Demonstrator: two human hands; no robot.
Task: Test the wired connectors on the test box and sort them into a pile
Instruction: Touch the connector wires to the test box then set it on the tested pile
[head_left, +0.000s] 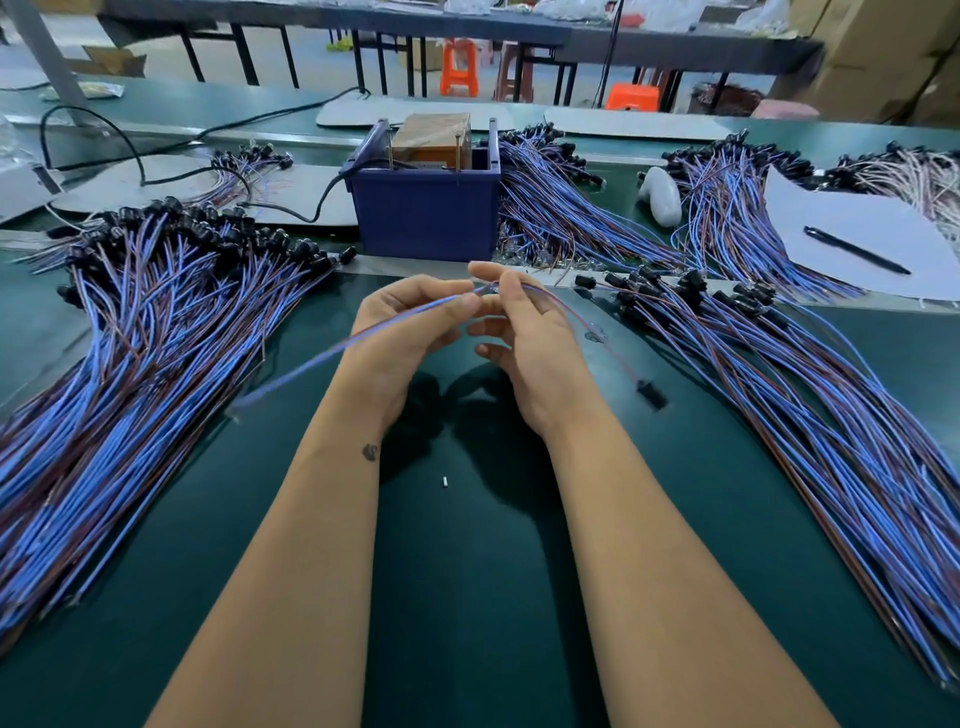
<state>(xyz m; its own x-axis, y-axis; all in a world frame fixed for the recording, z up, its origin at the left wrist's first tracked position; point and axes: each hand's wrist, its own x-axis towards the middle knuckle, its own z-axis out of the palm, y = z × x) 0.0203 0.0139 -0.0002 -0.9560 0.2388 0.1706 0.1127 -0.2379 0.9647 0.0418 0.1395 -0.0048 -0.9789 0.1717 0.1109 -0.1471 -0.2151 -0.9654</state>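
My left hand (410, 322) and my right hand (524, 332) meet above the green table (467, 571), just in front of the blue test box (426, 208). Each hand pinches a blue-and-red wired connector. The wire in my left hand (332, 348) trails blurred down to the left. The wire in my right hand (597, 327) curves right and ends in a black connector (652, 392) near the table. A big pile of such wires (130, 338) lies at the left, another pile (805, 415) at the right.
More wire bundles (561, 197) lie right of the box, others (727, 202) farther back. A black cable (322, 197) runs into the box. White paper with a black pen (857, 250) sits far right. A small white piece (445, 481) lies between my forearms.
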